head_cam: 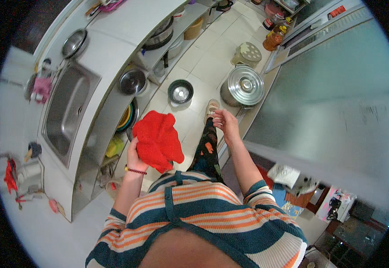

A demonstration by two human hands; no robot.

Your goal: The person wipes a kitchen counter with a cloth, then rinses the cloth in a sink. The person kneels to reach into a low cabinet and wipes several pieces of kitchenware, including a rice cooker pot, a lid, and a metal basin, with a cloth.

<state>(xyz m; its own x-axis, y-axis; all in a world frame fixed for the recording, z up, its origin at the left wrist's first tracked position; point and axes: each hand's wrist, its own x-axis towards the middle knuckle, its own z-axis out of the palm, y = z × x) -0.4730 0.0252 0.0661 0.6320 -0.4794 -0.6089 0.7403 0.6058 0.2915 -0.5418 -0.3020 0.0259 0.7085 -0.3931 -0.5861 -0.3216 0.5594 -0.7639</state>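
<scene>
A bunched red cloth [157, 140] rests in my left hand [134, 159], held in front of my waist. The cloth covers most of the fingers on that side. My right hand [227, 126] hangs in the air over my forward leg and sandal [212, 109], its fingers apart and slightly curled, with nothing in it. Beyond it on the floor stands a large metal stockpot [234, 95] with its lid [246, 83] on. A dark round pot [180, 92] with a shiny inside sits on the tiles ahead of me.
To the left runs a white counter [114, 33] with a steel sink [68, 110] and a metal bowl [74, 43]. Pots and basins fill the open shelves below. A plastic stool [247, 54] and oil bottles [275, 38] stand along the right, beside a frosted glass sliding door [328, 90].
</scene>
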